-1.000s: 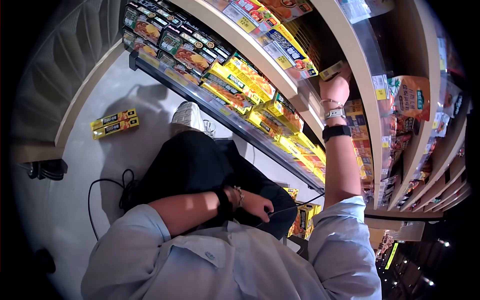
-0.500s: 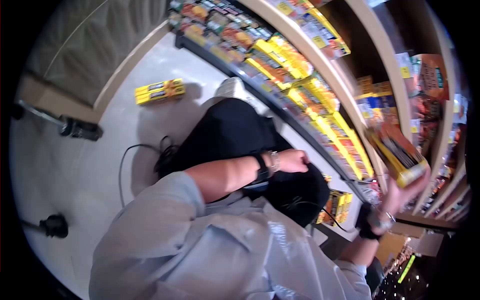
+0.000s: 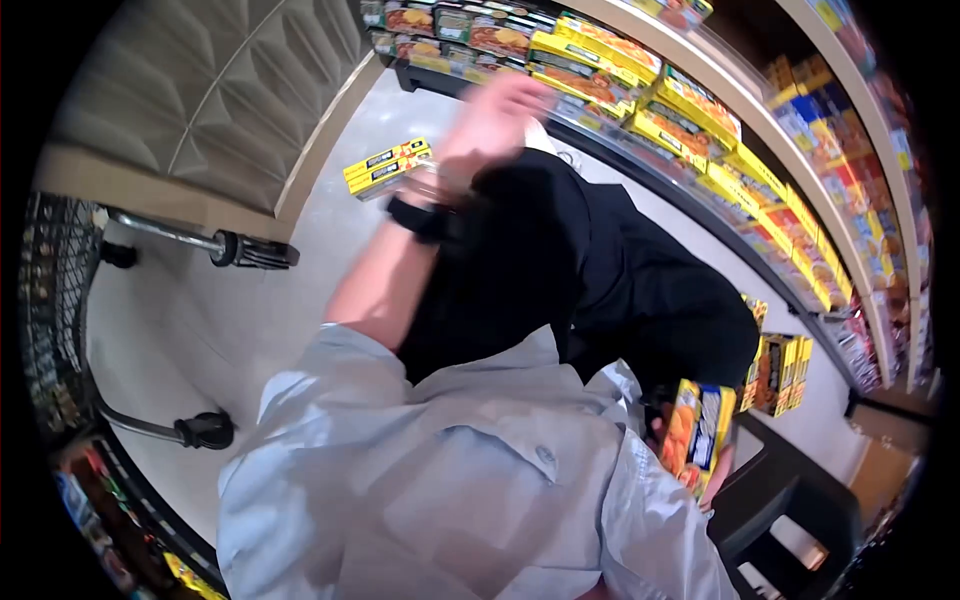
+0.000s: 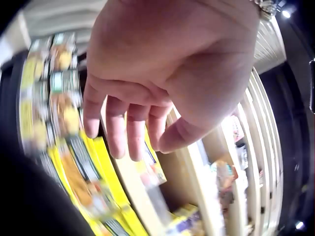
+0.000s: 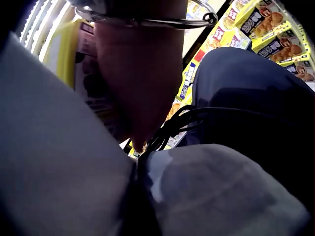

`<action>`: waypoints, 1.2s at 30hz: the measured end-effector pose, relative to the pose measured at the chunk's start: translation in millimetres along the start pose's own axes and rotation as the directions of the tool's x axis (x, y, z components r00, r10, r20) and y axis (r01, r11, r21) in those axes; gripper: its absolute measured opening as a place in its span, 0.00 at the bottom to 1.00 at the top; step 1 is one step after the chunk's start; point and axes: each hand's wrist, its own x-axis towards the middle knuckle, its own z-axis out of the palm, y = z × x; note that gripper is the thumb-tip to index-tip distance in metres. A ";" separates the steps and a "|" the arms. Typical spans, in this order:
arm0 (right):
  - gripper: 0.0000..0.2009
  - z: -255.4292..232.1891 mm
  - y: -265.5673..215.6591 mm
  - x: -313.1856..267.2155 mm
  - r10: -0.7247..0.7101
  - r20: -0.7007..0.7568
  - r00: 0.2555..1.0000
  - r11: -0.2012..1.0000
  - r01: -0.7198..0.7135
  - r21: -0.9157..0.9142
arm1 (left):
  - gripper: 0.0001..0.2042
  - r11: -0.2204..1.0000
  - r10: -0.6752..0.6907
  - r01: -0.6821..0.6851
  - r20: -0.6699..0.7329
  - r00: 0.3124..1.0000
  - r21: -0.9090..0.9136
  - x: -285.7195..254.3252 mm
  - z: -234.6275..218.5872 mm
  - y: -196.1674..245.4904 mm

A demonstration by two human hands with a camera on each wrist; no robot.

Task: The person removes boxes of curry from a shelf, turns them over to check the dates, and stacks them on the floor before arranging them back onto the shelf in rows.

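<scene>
Yellow curry boxes [image 3: 590,82] line the low shelf [image 3: 650,160]; a pair [image 3: 388,168] lies on the floor [image 3: 320,215]. The left hand [image 3: 495,118], fingers loose, holds nothing. The right hand [image 3: 719,476] grips one box [image 3: 700,432] near the right leg [image 3: 690,305]: apparently mid-transfer, next calling for steady set-down.

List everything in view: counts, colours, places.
Oblong cardboard box: one, yellow and blue, lower right
Paired cardboard boxes: two, yellow, floor
Standing cardboard boxes: several, yellow, floor, right
Shelved cardboard boxes: many, yellow or dark, upper right
Wooden shelf boards: several, beige, between boxes
Mesh cart: one, dark, left edge
Textured panel: one, grey, upper left
Openwork stand: one, black, lower right
Cable: count unclear, black, right wrist view
Shirt: one, light blue, torso
Trousers: one pair, black, legs
Left hand: one, empty, upper centre
Right hand: one, gripping oblong box
</scene>
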 end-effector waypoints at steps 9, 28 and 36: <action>0.26 -35.0 -26.4 5.6 0.016 0.088 0.996 0.845 0.033 -0.534 | 0.41 0.173 -0.589 0.415 -0.245 0.771 0.893 -64.5 -154.2 -102.2; 0.14 18.3 -59.7 22.8 -0.425 0.625 0.655 -0.274 0.565 -0.778 | 0.20 0.600 -0.232 0.157 -0.017 0.973 0.785 -14.6 -22.8 60.4; 0.20 43.7 -28.5 12.3 -0.436 0.757 0.487 -0.529 0.542 -0.653 | 0.25 0.854 -0.369 -0.145 0.777 0.511 0.500 -61.8 150.8 132.1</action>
